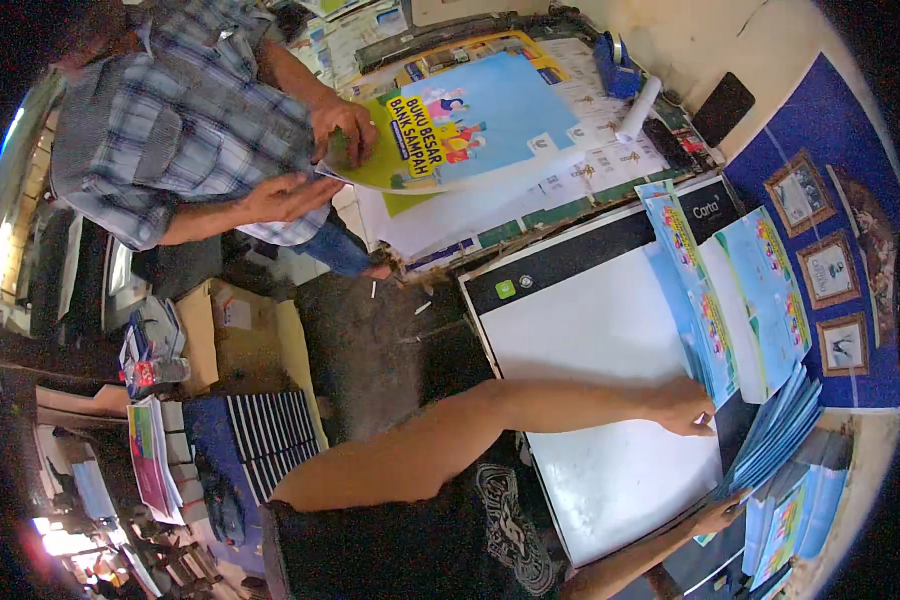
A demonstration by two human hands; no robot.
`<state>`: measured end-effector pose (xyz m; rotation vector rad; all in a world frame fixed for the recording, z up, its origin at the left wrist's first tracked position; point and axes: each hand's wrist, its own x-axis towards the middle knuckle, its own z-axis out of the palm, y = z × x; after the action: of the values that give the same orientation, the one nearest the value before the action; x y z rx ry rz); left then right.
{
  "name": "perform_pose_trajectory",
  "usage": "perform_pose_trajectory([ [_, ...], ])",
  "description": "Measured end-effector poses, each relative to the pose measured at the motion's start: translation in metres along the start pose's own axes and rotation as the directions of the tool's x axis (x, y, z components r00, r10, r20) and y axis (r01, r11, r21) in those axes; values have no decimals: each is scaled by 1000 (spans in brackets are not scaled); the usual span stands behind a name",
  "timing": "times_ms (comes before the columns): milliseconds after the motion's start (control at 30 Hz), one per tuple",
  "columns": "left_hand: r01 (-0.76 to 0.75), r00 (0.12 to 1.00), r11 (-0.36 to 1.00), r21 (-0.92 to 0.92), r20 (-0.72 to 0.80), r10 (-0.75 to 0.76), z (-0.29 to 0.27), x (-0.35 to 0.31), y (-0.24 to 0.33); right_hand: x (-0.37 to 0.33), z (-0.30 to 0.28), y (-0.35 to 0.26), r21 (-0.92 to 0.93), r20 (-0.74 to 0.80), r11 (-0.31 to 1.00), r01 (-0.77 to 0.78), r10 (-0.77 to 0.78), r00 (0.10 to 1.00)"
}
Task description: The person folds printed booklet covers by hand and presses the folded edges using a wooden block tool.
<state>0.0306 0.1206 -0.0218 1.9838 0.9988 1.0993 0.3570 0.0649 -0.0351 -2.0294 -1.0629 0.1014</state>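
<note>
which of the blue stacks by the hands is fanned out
The stack reaching up from the right hand: its many edges spread in separate steps, unlike the flatter printed stack by the left hand.

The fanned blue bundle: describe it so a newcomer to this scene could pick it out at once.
Start at the large white board and follow its right side down to the person's right hand. The fanned blue bundle lies just above that hand in the picture; unlike the broad prints higher up and the block-like piles below, its many edges spread out.
</note>
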Motion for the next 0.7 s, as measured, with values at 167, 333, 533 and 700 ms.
perform_pose_trajectory([
  [167,-29,999,999,-17,24,29,1,-3,-1,-26,-1,-40,15,-95,1000,-4,5,995],
  [333,-70,995,997,27,71,68,-5,-3,-3,-35,3,-57,62,-64,998,-19,23,998],
  [533,24,993,996,83,111,-33,-1,-1,4,-15,2,-16,-94,-68,987,127,-134,989],
  [700,36,999,998,58,22,-37,9,0,2,-23,9,-13,-194,-223,952,237,-279,934],
])
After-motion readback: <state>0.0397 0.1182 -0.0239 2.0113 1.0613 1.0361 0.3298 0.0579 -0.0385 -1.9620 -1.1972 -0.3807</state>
